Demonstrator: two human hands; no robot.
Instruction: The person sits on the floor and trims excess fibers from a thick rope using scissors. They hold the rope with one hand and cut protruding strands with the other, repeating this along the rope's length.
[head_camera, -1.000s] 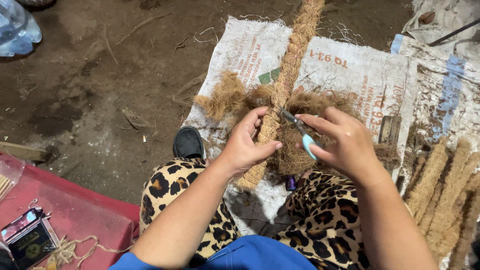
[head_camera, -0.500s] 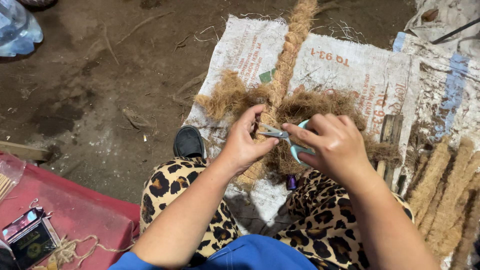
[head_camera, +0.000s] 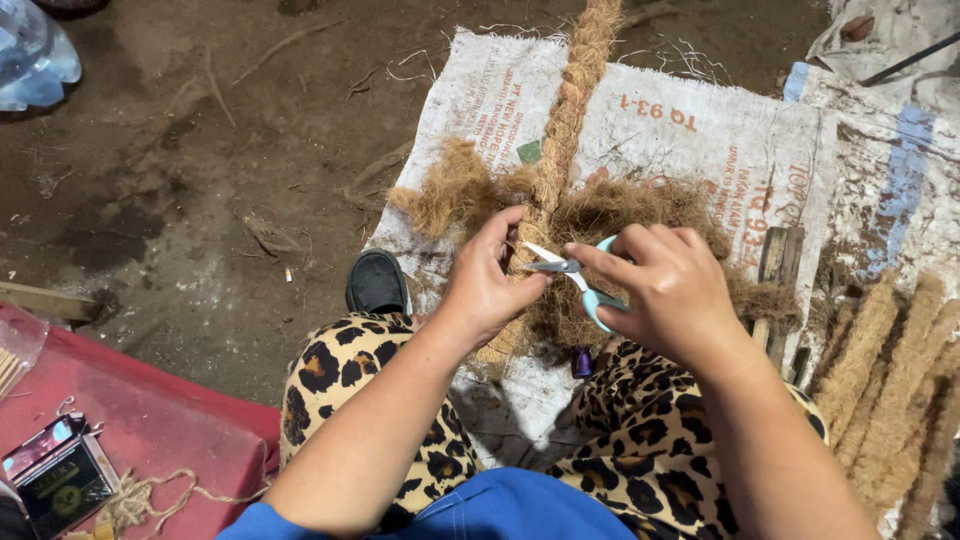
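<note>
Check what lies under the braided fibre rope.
The braided fibre rope lies on a white woven sack spread on the dirt floor. Loose brown fibre surrounds it. The left hand covers its near end.

Coir rope (head_camera: 563, 140) runs lengthwise over woven sack (head_camera: 690, 130) on dirt floor (head_camera: 200, 180); loose fibre (head_camera: 450, 190) either side; finished ropes (head_camera: 890, 390) right; crate (head_camera: 150, 430) left.

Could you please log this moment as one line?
left hand: grips rope | right hand: holds scissors, blades at rope | fibre on sack
</note>
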